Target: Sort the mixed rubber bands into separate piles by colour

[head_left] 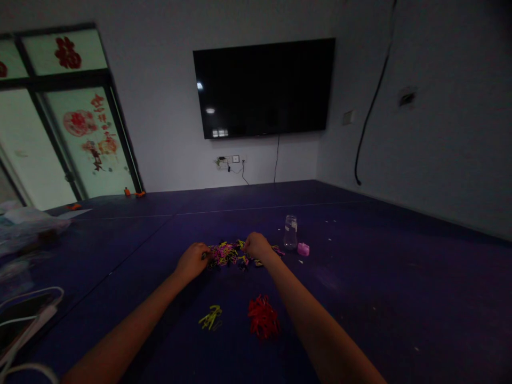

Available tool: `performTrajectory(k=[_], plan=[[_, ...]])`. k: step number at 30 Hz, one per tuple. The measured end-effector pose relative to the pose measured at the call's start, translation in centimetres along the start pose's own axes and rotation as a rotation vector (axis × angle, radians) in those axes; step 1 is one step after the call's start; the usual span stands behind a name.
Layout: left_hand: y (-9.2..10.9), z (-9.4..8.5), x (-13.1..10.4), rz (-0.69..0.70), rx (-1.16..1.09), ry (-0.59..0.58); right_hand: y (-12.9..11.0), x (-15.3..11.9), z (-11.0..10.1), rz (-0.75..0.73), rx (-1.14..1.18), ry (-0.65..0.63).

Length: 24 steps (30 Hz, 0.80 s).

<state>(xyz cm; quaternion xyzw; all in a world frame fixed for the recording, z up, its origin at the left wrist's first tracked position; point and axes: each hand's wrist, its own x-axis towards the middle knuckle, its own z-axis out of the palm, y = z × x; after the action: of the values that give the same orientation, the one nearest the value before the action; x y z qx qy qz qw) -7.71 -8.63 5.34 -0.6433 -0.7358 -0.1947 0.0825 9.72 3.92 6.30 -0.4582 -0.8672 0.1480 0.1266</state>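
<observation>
Had both bare hands at a mixed pile of small strips [226, 253], pink, yellow and black, spread in a low band on a dark purple surface [360, 282]. Held the left hand [194, 260] at the left end of the pile, with fingers bent inward to the strips. Could not tell, in the dim light, whether apart or together at the tips, or closed on a strip. Had the right hand [258, 248] over the right part of the pile, with fingers curled down and close to one another. Could not tell whether pinched on a strip or not.

Saw two separate bunches nearer than the hands: to the left, a small, loose yellow bunch [210, 317]; to the right, a fuller red bunch [263, 318], both well apart from the mixed pile. Saw a clear bottle [290, 237] upright just beside the right end of the pile, with a pink cap [303, 249] lying by its base. Noted a dark device [20, 314] and a white cable [50, 290] at the near left, and clear plastic bags [32, 224] farther back. Saw a black television [266, 88] on the far wall.
</observation>
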Motion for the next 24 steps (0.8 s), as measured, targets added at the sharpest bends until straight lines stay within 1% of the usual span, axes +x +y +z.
performTrajectory(k=[2, 4, 7, 10, 14, 17, 20, 22, 24], plan=[[0.2, -0.5, 1.7, -0.092, 0.088, -0.132, -0.1, -0.1, -0.4, -0.004, 0.002, 0.001], [0.3, -0.9, 2.9, -0.178, 0.145, -0.200, -0.3, -0.2, -0.7, -0.007, 0.002, 0.000], [0.1, -0.9, 3.5, -0.244, 0.181, -0.204, -0.5, -0.4, -1.2, -0.009, 0.001, -0.009], [0.0, -0.3, 3.3, -0.276, 0.196, -0.200, -0.6, -0.6, -1.5, -0.020, -0.008, -0.018], [0.3, 0.6, 2.9, -0.264, 0.179, -0.225, -1.2, -1.1, -2.2, -0.074, -0.028, -0.039], [0.4, 1.0, 2.9, -0.249, 0.153, -0.232, -2.3, -2.0, -2.6, -0.131, -0.038, -0.074], [0.0, 1.2, 3.2, -0.236, 0.118, -0.229, -4.1, -3.3, -2.5, -0.197, -0.046, -0.154], [-0.4, 0.9, 3.6, -0.222, 0.089, -0.239, -5.4, -4.1, -2.3, -0.354, -0.078, -0.328], [-0.8, 0.3, 3.9, -0.203, 0.066, -0.260, -6.6, -4.7, -1.8, -0.502, -0.043, -0.457]])
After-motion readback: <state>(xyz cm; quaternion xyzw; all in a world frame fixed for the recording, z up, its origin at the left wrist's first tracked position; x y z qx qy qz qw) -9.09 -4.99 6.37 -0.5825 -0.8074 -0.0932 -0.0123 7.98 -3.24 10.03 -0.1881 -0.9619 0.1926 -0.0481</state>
